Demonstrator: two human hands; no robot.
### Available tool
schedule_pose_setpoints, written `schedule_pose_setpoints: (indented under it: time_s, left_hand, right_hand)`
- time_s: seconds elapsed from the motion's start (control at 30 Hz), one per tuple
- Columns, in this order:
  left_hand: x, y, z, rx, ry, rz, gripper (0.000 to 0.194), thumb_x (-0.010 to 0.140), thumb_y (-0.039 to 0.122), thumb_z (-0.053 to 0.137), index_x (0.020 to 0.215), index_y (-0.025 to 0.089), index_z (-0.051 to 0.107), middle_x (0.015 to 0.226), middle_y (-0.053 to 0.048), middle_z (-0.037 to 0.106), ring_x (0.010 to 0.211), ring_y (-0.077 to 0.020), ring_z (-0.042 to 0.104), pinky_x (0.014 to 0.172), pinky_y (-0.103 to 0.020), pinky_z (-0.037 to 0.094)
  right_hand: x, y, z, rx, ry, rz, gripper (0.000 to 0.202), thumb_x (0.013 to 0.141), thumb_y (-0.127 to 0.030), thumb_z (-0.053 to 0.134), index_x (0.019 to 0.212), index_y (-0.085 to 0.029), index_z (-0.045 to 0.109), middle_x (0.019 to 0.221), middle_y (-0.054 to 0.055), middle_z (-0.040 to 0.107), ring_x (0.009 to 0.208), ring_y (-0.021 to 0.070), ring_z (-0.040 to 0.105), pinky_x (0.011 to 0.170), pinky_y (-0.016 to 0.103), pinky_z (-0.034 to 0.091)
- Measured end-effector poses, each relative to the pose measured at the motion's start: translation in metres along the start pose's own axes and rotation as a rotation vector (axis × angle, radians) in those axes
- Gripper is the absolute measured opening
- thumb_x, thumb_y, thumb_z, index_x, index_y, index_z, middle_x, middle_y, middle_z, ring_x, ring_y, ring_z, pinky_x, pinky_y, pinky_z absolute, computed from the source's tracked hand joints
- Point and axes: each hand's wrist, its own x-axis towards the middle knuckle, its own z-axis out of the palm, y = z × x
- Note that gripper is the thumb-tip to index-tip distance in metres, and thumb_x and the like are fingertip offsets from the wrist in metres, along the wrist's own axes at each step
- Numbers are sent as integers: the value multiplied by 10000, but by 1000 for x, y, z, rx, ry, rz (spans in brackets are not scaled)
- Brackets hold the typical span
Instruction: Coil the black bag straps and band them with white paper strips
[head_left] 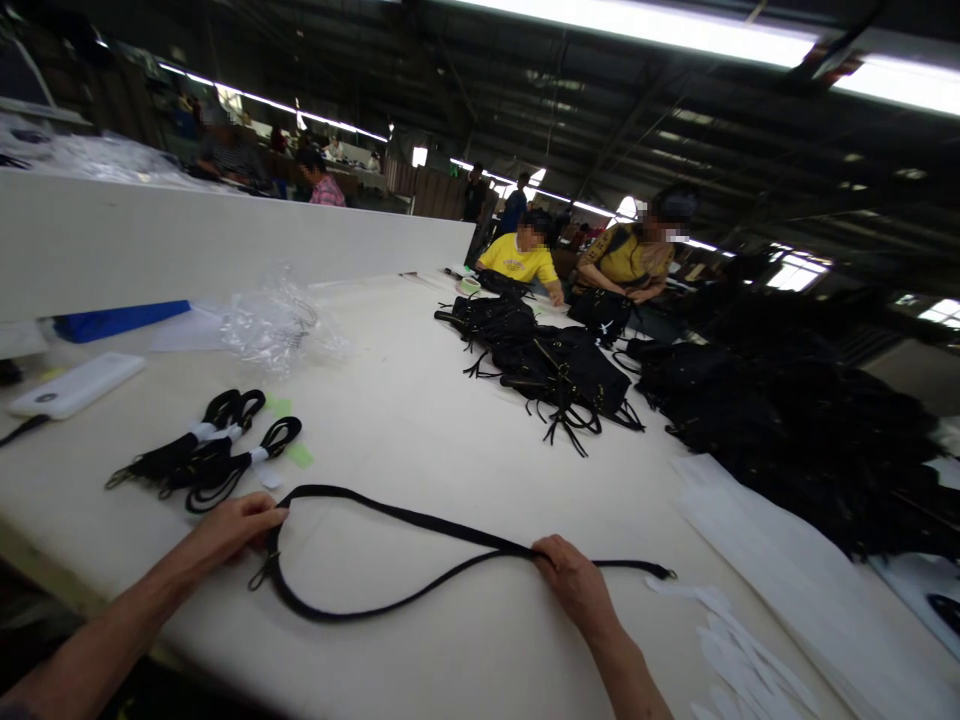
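Observation:
A long black strap point(405, 515) lies in a wide loop on the white table point(420, 670). My left hand point(244, 522) pinches the strap at the loop's left end, beside a metal hook point(259, 573). With closed fingers, my right hand point(574, 577) grips the strap where its two runs meet. Past that hand a tail runs right, ending in a small metal fitting point(671, 574). Several folded black straps point(217, 450), banded with white paper, rest beyond my left hand.
Black bags point(555, 360) lie across the table, with a large dark pile point(810, 420) at right. White paper strips point(750, 650) and sheets point(795, 570) are near my right arm. Clear plastic point(281, 325) and a white device point(79, 385) sit left. Two people work at the far end.

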Motion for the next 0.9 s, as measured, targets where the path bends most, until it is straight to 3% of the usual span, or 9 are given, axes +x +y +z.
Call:
schedule_pose_setpoints:
  time_s: [0.13,0.27,0.4,0.5,0.6,0.7,0.8,0.9]
  left_hand:
    - [-10,-5,-15,333,116,132,249,725,446,583,687,224,477,620,33,539,597,-169,526,554,-255,304]
    - [-25,-4,-21,766,251,266,109,840,330,432,810,248,499,788,15,600,667,-186,583,573,-285,317]
    - [-21,-10,-25,699,158,328,194,865,283,412,970,273,575,991,1,681,875,-203,667,698,-294,464]
    - [-16,-17,-30,551,115,446,328,882,381,478,1172,267,580,1171,-23,688,1070,-220,656,906,-312,509]
    - [-22,-16,-25,566,147,662,541,882,487,548,1372,269,482,1405,-49,570,1294,-260,523,1112,-378,399]
    - [-30,-9,-3,700,142,792,712,868,499,594,1494,298,321,1520,-46,452,1411,-286,384,1181,-448,289]
    - [-29,-11,17,778,162,821,763,882,500,576,1531,310,224,1526,-50,444,1406,-284,393,1178,-467,267]
    - [-15,-33,19,799,187,883,693,884,439,571,1509,346,285,1471,-26,518,1351,-263,469,1180,-451,253]
  right_hand:
    - [-1,5,-2,2,-2,8,255,886,-303,409,957,-253,648,980,36,673,970,214,645,829,339,499]
    - [0,4,-3,-5,-6,3,256,886,-316,411,935,-264,656,969,29,674,946,212,654,786,329,508]
    - [0,3,-3,-3,3,12,253,879,-323,417,942,-276,658,987,20,678,938,208,663,767,322,514]
    - [-1,5,-3,7,10,3,257,881,-331,418,964,-282,656,991,17,681,947,211,663,773,326,517]
    - [0,8,-1,6,4,2,273,894,-331,402,993,-278,651,1005,24,678,973,222,656,796,346,515]
    - [1,9,0,-1,-11,6,274,903,-328,400,1001,-274,651,1007,29,674,984,230,652,801,353,511]
    - [-1,8,-3,4,-10,-5,256,898,-287,421,992,-264,659,1001,33,678,980,224,651,817,344,509]
    - [-6,6,-5,6,11,-30,251,897,-226,440,981,-249,676,978,38,684,961,211,649,826,324,505]
